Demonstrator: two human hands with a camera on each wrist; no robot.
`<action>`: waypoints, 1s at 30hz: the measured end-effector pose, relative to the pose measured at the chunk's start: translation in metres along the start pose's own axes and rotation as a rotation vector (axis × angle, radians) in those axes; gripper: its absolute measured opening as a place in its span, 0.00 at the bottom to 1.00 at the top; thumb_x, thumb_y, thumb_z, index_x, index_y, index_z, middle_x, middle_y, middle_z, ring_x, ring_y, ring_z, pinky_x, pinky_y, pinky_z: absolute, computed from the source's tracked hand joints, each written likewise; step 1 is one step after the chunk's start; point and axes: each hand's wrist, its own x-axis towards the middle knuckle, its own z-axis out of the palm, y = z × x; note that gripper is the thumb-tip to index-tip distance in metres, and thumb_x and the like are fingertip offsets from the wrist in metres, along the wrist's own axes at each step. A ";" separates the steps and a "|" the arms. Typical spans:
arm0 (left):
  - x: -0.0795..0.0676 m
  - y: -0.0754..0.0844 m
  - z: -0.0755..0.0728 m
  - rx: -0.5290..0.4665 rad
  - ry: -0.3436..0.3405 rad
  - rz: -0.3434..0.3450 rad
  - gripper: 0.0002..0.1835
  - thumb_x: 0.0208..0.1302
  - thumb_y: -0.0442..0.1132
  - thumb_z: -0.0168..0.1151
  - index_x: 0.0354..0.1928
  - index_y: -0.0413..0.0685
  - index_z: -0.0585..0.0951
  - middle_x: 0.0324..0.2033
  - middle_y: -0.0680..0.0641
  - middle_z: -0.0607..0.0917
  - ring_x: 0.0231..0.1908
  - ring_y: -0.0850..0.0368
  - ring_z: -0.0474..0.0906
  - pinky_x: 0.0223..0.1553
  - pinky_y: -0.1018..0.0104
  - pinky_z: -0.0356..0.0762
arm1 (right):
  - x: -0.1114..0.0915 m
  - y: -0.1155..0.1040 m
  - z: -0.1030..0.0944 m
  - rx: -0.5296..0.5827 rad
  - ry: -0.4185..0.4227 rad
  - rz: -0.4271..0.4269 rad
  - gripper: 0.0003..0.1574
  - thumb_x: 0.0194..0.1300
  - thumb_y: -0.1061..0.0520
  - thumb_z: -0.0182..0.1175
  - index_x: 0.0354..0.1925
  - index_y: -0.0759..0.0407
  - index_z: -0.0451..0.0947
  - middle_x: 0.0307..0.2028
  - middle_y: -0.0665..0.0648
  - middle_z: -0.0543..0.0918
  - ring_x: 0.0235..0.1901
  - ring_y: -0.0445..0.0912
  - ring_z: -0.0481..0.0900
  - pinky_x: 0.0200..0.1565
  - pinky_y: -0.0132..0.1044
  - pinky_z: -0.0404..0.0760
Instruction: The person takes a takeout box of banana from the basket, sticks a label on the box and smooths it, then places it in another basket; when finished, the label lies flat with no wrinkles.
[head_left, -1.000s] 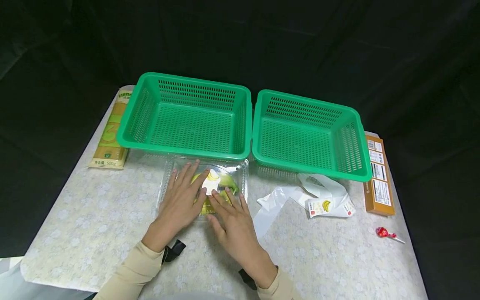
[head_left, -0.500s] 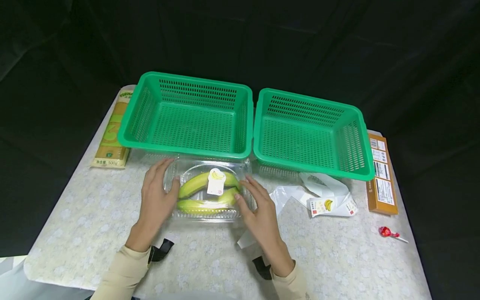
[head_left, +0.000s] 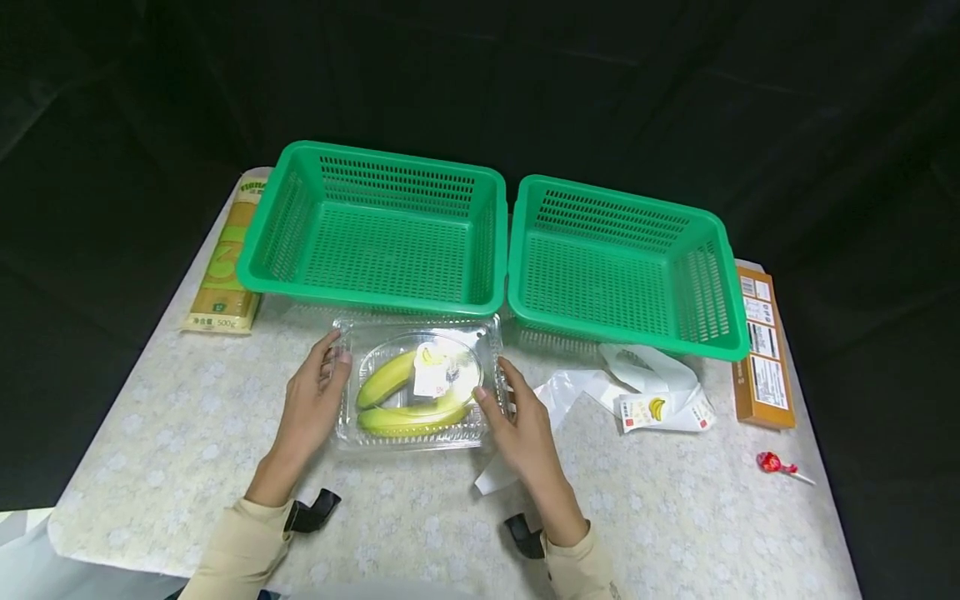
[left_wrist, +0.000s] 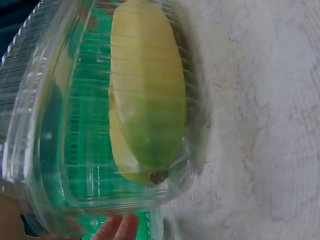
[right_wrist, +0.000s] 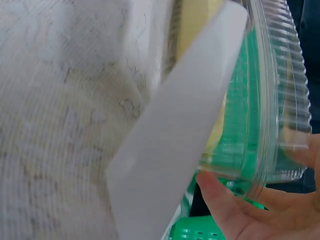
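A clear plastic clamshell container (head_left: 412, 323) is in front of the baskets, with yellow-green bananas (head_left: 412, 419) and a white label (head_left: 433, 371) showing through its lid. My left hand (head_left: 309, 398) grips its left side, the thumb over the rim. On the opposite side my right hand (head_left: 527, 429) holds the edge in the same way. From the left wrist, the container wall (left_wrist: 30, 115) and a banana (left_wrist: 150, 100) fill the view, fingertips (left_wrist: 127, 227) at the end wall. The right wrist view shows my thumb and fingers around the container's rim (right_wrist: 270, 95).
Two green baskets (head_left: 375, 302) (head_left: 615, 337) stand side by side behind. A noodle packet (head_left: 225, 258) lies left, an orange box (head_left: 763, 367) right, with a lollipop (head_left: 768, 462) in front of it. A crumpled white plastic wrapper (head_left: 656, 375) with a banana print trails a strip (right_wrist: 170, 135).
Both hands have moved off the lid's top out to the sides and now grip the container there. The container is tilted slightly and seems a little raised toward me.
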 end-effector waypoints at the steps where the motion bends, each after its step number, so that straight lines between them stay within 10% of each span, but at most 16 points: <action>1: 0.000 0.000 0.000 0.001 -0.001 0.000 0.32 0.79 0.55 0.43 0.78 0.49 0.59 0.68 0.31 0.72 0.65 0.36 0.73 0.66 0.41 0.72 | 0.000 -0.001 0.000 -0.006 0.000 0.010 0.40 0.72 0.42 0.59 0.75 0.51 0.61 0.70 0.65 0.71 0.62 0.64 0.77 0.58 0.57 0.81; 19: -0.003 -0.002 0.000 -0.137 0.024 -0.021 0.42 0.76 0.52 0.52 0.81 0.62 0.40 0.67 0.34 0.70 0.66 0.37 0.70 0.64 0.39 0.71 | -0.008 0.001 -0.004 -0.034 -0.009 0.055 0.41 0.71 0.39 0.60 0.75 0.49 0.62 0.67 0.67 0.74 0.64 0.63 0.76 0.57 0.58 0.81; 30: -0.006 -0.004 -0.026 0.020 -0.140 0.063 0.35 0.75 0.49 0.56 0.78 0.56 0.57 0.62 0.34 0.75 0.59 0.39 0.75 0.57 0.44 0.78 | -0.011 0.002 -0.008 -0.028 -0.006 0.039 0.39 0.70 0.39 0.61 0.74 0.47 0.65 0.64 0.61 0.76 0.59 0.57 0.78 0.51 0.48 0.81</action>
